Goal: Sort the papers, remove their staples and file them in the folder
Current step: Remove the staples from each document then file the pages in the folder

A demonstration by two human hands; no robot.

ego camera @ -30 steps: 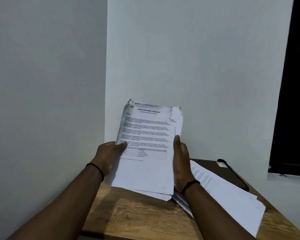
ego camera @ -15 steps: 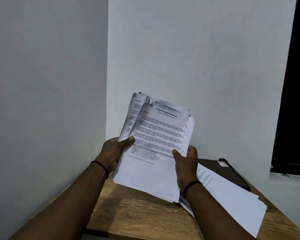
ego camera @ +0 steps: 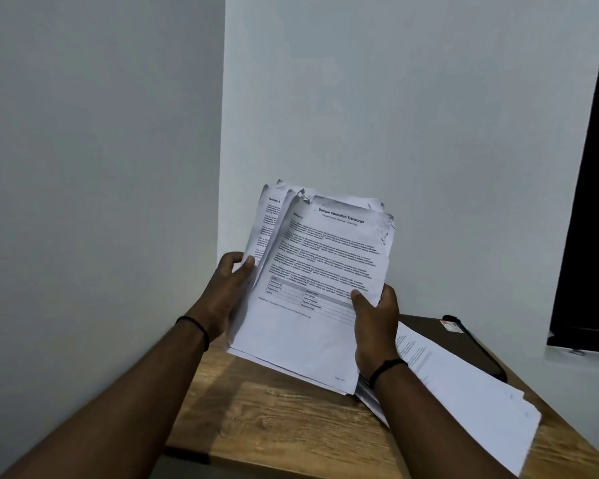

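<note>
Two hands held a sheaf of printed papers up over the wooden table, tilted so the top sheet, headed "Sample Education Transcript", faced the person. The left hand gripped the left edge, thumb curled onto the front and fingers behind, parting off a few rear pages whose corner showed a "Section 3" heading. The right hand pinched the lower right edge, thumb pressed on the front sheet, fingers hidden behind. The upper corners looked torn and crumpled, which suggests where staples sat; whether any staple was in there I could not tell.

More loose sheets lay on the table to the right, overlapping a dark folder near the wall.

The step seemed to be sorting. To do it well, I would judge, the thumbs should slide one page at a time, with the grip kept low and light, since those ragged corners could tear further. Headings ought to be read before each page was peeled away.
</note>
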